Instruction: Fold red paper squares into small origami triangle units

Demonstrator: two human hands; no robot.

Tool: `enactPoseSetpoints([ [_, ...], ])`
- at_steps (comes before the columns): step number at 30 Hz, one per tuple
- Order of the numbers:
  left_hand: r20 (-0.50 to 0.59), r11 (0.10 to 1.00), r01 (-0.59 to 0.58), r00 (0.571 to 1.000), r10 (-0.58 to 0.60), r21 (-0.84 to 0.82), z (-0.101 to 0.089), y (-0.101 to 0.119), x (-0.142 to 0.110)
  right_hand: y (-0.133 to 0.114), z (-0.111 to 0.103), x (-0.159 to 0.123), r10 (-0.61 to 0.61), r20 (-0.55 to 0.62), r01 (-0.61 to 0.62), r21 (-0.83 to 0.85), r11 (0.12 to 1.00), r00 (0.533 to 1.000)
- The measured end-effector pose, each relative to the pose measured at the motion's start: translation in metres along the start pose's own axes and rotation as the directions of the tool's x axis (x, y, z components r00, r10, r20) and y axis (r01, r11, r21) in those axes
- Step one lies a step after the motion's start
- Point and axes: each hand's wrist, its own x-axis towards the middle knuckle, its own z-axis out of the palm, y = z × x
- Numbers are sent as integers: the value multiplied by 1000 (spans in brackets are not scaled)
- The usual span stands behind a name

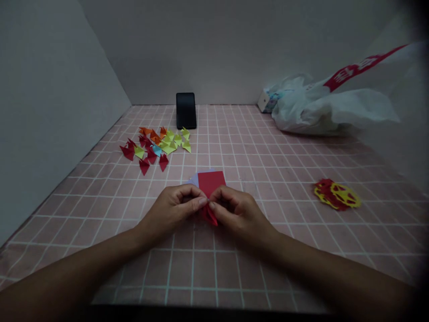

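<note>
Plainly, both of the person's hands are at work on the near side of the phone (186, 110), the dark-screened one that stands nearly upright toward the back of the counter (208, 268). The left hand (181, 203) and the right hand (239, 210) meet almost tip to tip, each closed in a pinch on a small folded red paper (209, 217), which lies between them, nearer the person than the phone and a little to its right. Its pointed end shows below the pinch, while the rest is covered, so the exact folds cannot be told. Just beyond the hands, still on the phone's near side, lies a flat red sheet (210, 181), with a lavender paper (194, 180) showing from under its left edge; whether either hand touches the sheet cannot be told. To the left of the phone and nearer the person, small folded paper figures lie in a loose group: orange pieces (154, 137), yellow-green pieces (168, 146), red pieces (163, 162) and a light blue piece (156, 150), some overlapping. Well to the right of the phone and nearer the person is an overlapping pile of red and yellow cutouts (338, 195). Also right of the phone, far along the back, a white plastic bag (313, 112) with a red printed band sits against a patterned box (266, 101).
</note>
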Motion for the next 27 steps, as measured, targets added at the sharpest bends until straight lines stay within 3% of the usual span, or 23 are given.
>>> enactPoseSetpoints([
  [6, -44, 996, -42, 998, 45, 73, 0, 0, 0, 1, 1, 0, -78, -18, 75, -123, 990, 997],
  [8, -57, 994, -60, 996, 65, 88, 2, 0, 0, 0, 2, 0, -52, -19, 51, -61, 997, 998],
  [11, -112, 967, -163, 976, 187, 194, 4, 0, -1, -3, 1, 0, 38, 14, -40, 149, 988, 999],
  [15, -208, 870, -293, 894, 396, 398, 4, -2, -2, -6, 2, -1, 111, 32, -115, 278, 954, 993],
  [18, -228, 808, -338, 842, 489, 483, 3, -4, -2, -6, 4, -2, 219, 88, -236, 372, 898, 972],
  [22, -236, 787, -345, 824, 514, 511, 3, -6, 0, -3, 6, -2, 290, 177, -340, 502, 795, 941],
  [27, -249, 781, -334, 818, 518, 529, 3, -7, 0, 0, 5, 1, 233, 91, -249, 453, 856, 968],
])
